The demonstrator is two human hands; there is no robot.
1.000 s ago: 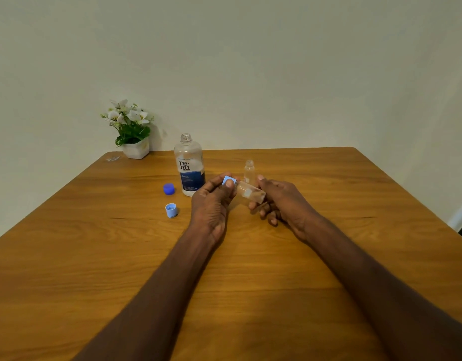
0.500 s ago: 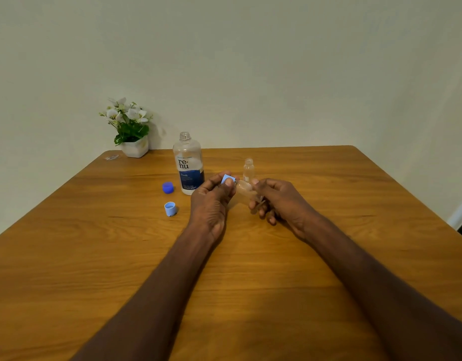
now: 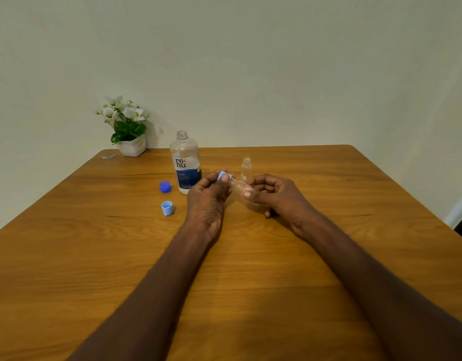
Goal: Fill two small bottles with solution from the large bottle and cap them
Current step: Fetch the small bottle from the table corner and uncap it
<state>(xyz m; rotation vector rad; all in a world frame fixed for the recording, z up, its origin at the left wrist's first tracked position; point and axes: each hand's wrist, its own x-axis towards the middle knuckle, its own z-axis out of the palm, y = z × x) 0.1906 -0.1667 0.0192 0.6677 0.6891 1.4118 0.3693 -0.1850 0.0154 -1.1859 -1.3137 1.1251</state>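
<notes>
Two hands met just right of the large bottle (image 3: 185, 162) — the right hand (image 3: 274, 194) gripped a tilted small bottle (image 3: 241, 186), the left hand (image 3: 207, 196) pinched a light-blue cap (image 3: 222, 175) at its neck — capping apparently underway, twisting next.

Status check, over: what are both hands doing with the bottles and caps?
Left hand pinches light blue cap. Right hand holds small bottle, tilted. Second small bottle, large bottle uncapped. Nothing blocking.

Bare table (image 3: 250, 295) lies near; large bottle (image 3: 186, 165), 2 caps (image 3: 165, 186) crowd the left.
</notes>
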